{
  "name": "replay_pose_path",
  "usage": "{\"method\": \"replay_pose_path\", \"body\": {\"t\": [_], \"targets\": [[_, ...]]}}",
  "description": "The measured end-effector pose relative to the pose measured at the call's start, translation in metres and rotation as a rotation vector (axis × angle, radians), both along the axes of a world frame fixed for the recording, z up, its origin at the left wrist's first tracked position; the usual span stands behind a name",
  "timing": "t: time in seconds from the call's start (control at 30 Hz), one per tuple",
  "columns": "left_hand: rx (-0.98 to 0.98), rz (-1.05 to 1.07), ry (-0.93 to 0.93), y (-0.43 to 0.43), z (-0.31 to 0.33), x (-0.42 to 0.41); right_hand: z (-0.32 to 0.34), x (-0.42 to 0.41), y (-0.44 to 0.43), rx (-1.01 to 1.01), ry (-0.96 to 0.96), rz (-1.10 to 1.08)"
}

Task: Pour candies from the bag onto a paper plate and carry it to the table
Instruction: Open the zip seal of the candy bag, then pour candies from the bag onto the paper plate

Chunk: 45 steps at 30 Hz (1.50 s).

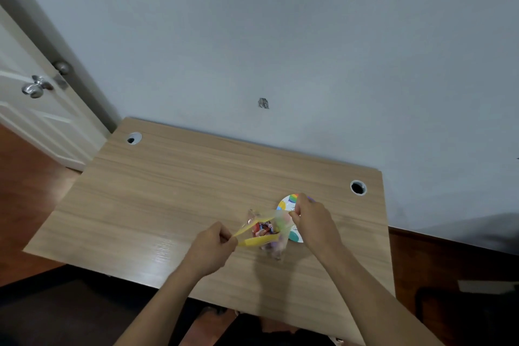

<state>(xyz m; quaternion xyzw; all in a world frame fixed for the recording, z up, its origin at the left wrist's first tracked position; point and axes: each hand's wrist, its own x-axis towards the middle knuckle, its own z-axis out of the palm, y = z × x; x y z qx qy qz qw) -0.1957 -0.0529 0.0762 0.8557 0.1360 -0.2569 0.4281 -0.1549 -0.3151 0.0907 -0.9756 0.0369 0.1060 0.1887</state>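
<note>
Head view: left hand [211,248] and right hand [313,223] each pinch one candy bag [265,229] over one paper plate [286,203].

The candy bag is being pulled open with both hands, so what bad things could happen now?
1. The left hand and right hand stretch the candy bag apart; it might rip suddenly and scatter candies over the desk.
2. The paper plate lies mostly behind the bag and right hand, so a pour could miss it.
3. Loose candies could roll off the desk's near edge.
</note>
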Motion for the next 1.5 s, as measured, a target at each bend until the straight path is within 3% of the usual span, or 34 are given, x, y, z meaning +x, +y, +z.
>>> {"method": "replay_pose_path", "body": {"t": [0.1, 0.17, 0.23, 0.33, 0.43, 0.57, 0.7, 0.83, 0.93, 1.13, 1.37, 1.5], "targets": [[-0.224, -0.068, 0.229, 0.005, 0.006, 0.001, 0.004, -0.003, 0.001, 0.075, -0.021, 0.026], [-0.302, -0.063, 0.274, 0.012, 0.001, 0.001, 0.006, -0.008, -0.001, 0.12, -0.026, 0.041], [-0.253, -0.06, 0.126, 0.013, -0.01, 0.001, 0.008, -0.013, -0.004, 0.135, -0.02, 0.05], [-0.028, -0.24, -0.142, 0.008, -0.03, 0.003, 0.015, -0.016, -0.012, 0.125, -0.022, 0.077], [-0.029, -0.421, -0.264, -0.01, -0.041, 0.01, 0.027, -0.016, -0.023, 0.205, -0.017, 0.105], [-0.235, -0.508, -0.367, -0.045, -0.038, 0.014, 0.046, -0.016, -0.035, 0.459, 0.054, 0.043], [-0.544, -0.221, -0.206, -0.069, -0.022, 0.012, 0.053, -0.017, -0.053, 0.814, 0.158, -0.128], [-0.517, -0.147, -0.21, -0.074, -0.02, 0.013, 0.027, -0.023, -0.074, 1.292, 0.192, -0.49], [-0.479, -0.124, -0.213, -0.081, -0.021, 0.015, -0.002, -0.037, -0.08, 1.474, 0.239, -0.663], [-0.469, -0.091, -0.065, -0.106, -0.027, 0.025, -0.044, -0.06, -0.069, 1.236, 0.432, -0.503], [-0.475, -0.054, -0.104, -0.138, -0.06, 0.035, -0.084, -0.063, -0.071, 0.916, 0.3, -0.412], [-0.404, -0.092, -0.004, -0.15, -0.096, 0.04, -0.129, -0.06, -0.08, 0.818, 0.361, -0.443]]}}
